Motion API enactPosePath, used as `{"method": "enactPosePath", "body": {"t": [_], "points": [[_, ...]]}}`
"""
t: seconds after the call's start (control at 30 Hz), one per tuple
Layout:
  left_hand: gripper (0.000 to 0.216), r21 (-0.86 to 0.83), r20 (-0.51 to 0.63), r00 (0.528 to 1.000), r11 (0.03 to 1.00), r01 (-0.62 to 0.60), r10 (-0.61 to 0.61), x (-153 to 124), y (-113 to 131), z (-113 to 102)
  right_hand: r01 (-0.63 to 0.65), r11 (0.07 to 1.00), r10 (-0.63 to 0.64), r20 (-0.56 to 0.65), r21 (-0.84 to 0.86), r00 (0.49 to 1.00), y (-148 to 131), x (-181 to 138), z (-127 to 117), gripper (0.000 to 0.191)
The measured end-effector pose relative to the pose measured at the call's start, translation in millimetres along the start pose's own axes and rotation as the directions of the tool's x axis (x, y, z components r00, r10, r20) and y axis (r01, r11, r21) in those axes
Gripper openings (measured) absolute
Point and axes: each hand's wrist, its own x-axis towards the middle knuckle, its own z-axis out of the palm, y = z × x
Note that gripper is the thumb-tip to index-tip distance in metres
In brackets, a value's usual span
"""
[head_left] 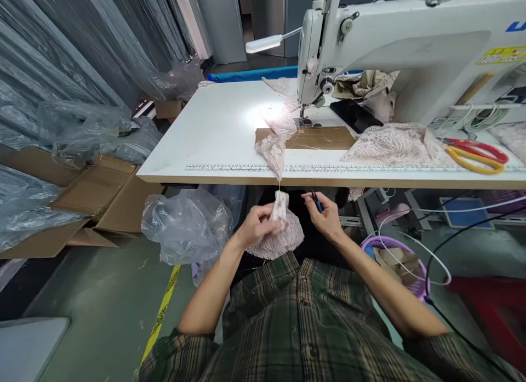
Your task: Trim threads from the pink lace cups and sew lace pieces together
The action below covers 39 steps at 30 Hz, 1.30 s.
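Note:
My left hand is closed on a pale pink lace piece, which hangs over my lap in front of the table edge. A short thread runs from its top up to a strip of lace that droops over the edge and reaches back towards the presser foot. To the right of the lace, my right hand is closed around small blue-handled thread snips, their dark tips pointing up. The snips are apart from the thread.
A white sewing machine stands on the white table. Red and yellow scissors lie beside a lace pile at right. Below are a purple basket and cables. Cardboard boxes and plastic bags lie at left.

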Motion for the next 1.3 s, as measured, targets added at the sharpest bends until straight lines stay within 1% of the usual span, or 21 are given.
{"method": "enactPosePath", "body": {"t": [0.07,0.13,0.2,0.23,0.27,0.3,0.37,0.43,0.5,0.57,0.63,0.67,0.73,0.8,0.87,0.93,1.0,1.07,1.13,1.2,1.3], "points": [[0.031,-0.161,0.155,0.983,0.979,0.122,-0.097,-23,-3,-3,-0.069,0.993,0.060,0.090,0.100,0.994,-1,-7,7,0.039],[0.031,-0.237,0.224,0.961,0.947,0.218,-0.165,-40,-10,-7,-0.190,0.956,0.134,0.244,0.223,0.960,-2,-17,18,0.046],[0.030,-0.244,0.236,0.947,0.930,0.276,-0.219,-50,-18,-11,-0.325,0.898,0.186,0.412,0.298,0.892,-4,-29,27,0.053],[0.029,-0.235,0.227,0.943,0.926,0.294,-0.242,-52,-21,-12,-0.373,0.874,0.198,0.473,0.310,0.858,-5,-34,30,0.054],[0.029,-0.228,0.214,0.941,0.924,0.307,-0.260,-52,-24,-15,-0.399,0.862,0.201,0.513,0.313,0.835,-6,-39,32,0.054],[0.030,-0.219,0.199,0.942,0.925,0.312,-0.271,-51,-25,-17,-0.404,0.861,0.196,0.533,0.309,0.823,-7,-42,32,0.054],[0.032,-0.169,0.171,0.949,0.940,0.295,-0.267,-46,-25,-22,-0.376,0.879,0.175,0.535,0.292,0.827,-9,-47,30,0.050],[0.034,-0.052,0.122,0.963,0.967,0.249,-0.242,-40,-22,-28,-0.342,0.903,0.159,0.536,0.261,0.829,-13,-49,25,0.045],[0.038,0.106,0.041,0.983,0.979,0.173,-0.178,-32,-18,-32,-0.301,0.929,0.133,0.561,0.218,0.817,-17,-50,19,0.037],[0.044,0.220,-0.023,0.996,0.971,0.092,-0.089,-23,-16,-35,-0.234,0.958,0.094,0.586,0.166,0.805,-22,-51,14,0.028],[0.047,0.259,-0.024,1.000,0.966,0.016,-0.010,-11,-15,-36,-0.169,0.979,0.068,0.603,0.112,0.795,-27,-51,11,0.024],[0.046,0.253,0.009,1.000,0.967,-0.012,0.010,-6,-15,-36,-0.148,0.985,0.064,0.608,0.090,0.791,-29,-51,10,0.022],[0.043,0.206,0.120,0.993,0.978,-0.042,0.017,4,-12,-34,-0.126,0.990,0.061,0.614,0.064,0.787,-33,-52,9,0.021],[0.040,0.140,0.238,0.971,0.989,-0.039,0.005,10,-9,-29,-0.116,0.992,0.060,0.616,0.051,0.786,-35,-52,6,0.020],[0.032,0.072,0.275,0.961,0.997,-0.041,0.020,10,-6,-24,-0.104,0.993,0.053,0.615,0.047,0.786,-37,-51,4,0.020],[0.026,0.014,0.241,0.970,0.999,-0.035,0.031,6,-5,-20,-0.090,0.995,0.043,0.614,0.046,0.788,-38,-48,0,0.021],[0.027,-0.003,0.169,0.986,1.000,-0.005,0.005,1,-6,-17,-0.075,0.997,0.040,0.602,0.033,0.797,-37,-42,-2,0.025],[0.031,0.026,0.102,0.993,0.998,0.053,-0.055,-5,-7,-16,-0.076,0.997,0.061,0.590,0.001,0.805,-35,-35,-3,0.034],[0.036,0.054,0.052,0.994,0.994,0.096,-0.099,-9,-7,-17,-0.076,0.996,0.084,0.580,-0.037,0.811,-33,-27,-1,0.048],[0.040,0.052,0.045,0.991,0.991,0.120,-0.123,-13,-6,-17,-0.051,0.996,0.085,0.575,-0.076,0.814,-31,-20,4,0.059],[0.038,0.040,0.038,0.991,0.991,0.126,-0.127,-16,-5,-17,0.025,0.993,0.044,0.577,-0.111,0.816,-31,-14,12,0.062]]}}
